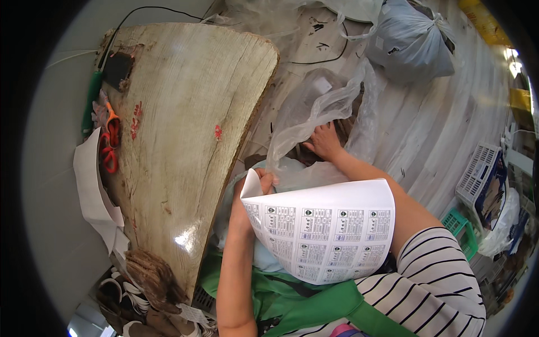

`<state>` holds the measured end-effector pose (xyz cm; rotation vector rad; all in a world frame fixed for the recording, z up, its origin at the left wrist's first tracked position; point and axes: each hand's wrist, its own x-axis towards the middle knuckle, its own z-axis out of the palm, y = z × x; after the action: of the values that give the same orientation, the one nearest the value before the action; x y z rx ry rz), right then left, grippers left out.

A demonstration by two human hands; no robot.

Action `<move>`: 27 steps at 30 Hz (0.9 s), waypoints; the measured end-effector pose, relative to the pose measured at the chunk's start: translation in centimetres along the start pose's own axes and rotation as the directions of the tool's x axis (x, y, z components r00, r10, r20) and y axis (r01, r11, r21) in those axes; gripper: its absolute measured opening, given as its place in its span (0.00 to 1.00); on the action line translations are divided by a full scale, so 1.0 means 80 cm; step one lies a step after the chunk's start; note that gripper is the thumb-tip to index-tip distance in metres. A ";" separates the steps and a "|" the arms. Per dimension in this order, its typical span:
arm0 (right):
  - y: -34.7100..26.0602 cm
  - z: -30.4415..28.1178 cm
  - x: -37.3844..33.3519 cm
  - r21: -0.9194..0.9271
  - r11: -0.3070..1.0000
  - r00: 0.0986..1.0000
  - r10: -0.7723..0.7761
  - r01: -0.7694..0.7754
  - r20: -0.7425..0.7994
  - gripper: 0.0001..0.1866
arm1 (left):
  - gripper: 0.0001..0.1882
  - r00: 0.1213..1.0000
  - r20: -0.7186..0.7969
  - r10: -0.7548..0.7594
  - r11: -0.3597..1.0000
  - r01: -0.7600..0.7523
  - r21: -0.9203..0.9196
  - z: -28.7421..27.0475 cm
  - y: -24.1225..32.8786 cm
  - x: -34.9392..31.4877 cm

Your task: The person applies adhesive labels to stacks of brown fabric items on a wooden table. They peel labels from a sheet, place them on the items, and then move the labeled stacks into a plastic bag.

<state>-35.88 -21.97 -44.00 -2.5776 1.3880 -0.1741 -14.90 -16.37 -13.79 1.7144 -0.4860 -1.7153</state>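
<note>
My left hand (266, 181) is closed at the upper left corner of a white sheet printed with rows of small labels (325, 233). The sheet bows over my lap and hides part of that hand. My right hand (325, 141) reaches into the mouth of a clear plastic bag (292, 109) on the floor. Its fingers look apart, resting against dark brown contents (343, 128) whose kind I cannot make out. The bag's loose film spreads around my right wrist and close to my left fingers.
A wooden board table (185, 106) stands at left, with orange-handled scissors (112, 126), a green-handled tool (92, 101) and white paper (92, 185) by its edge. Brown bundled material (149, 275) lies near left. A tied grey bag (412, 42) sits far right; baskets (461, 230) stand at right.
</note>
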 end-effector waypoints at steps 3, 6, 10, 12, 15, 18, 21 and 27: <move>0.002 0.013 0.006 -0.004 1.000 0.999 0.022 -0.022 0.046 0.35 | 0.09 1.000 -0.023 0.000 1.000 -0.001 -0.009 0.002 0.004 -0.002; -0.001 0.004 0.009 0.036 0.999 0.999 0.032 -0.033 0.022 0.36 | 0.09 0.998 -0.062 0.006 0.998 -0.002 0.057 0.004 0.007 -0.004; -0.025 -0.049 0.027 0.140 0.989 0.999 0.038 -0.042 0.032 0.37 | 0.09 0.994 -0.110 0.021 0.998 -0.015 0.061 -0.002 0.000 0.001; -0.038 -0.085 0.029 0.142 0.990 1.000 0.020 -0.019 -0.002 0.38 | 0.09 0.981 -0.183 0.064 0.994 -0.047 0.094 0.004 -0.006 0.002; -0.046 -0.120 0.032 0.164 0.986 0.994 -0.008 0.026 -0.110 0.38 | 0.06 0.998 -0.052 0.027 0.997 -0.030 -0.071 -0.008 -0.010 0.008; -0.045 -0.139 0.026 0.141 0.990 0.992 -0.010 0.028 -0.124 0.38 | 0.08 0.999 -0.036 0.038 0.998 -0.040 -0.046 0.006 0.001 0.004; -0.041 -0.158 0.023 0.178 0.984 0.998 -0.008 0.019 -0.062 0.37 | 0.10 0.999 -0.015 0.036 0.998 -0.035 0.051 0.011 0.004 0.009; -0.037 -0.192 0.009 0.113 0.986 0.968 -0.091 0.120 -0.233 0.26 | 0.14 0.996 -0.030 0.089 0.990 -0.085 0.115 -0.002 -0.031 0.041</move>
<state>-36.15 -22.93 -28.35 -2.5906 1.2628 -0.5717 -14.99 -16.79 -17.90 1.7729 -0.6443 -1.6204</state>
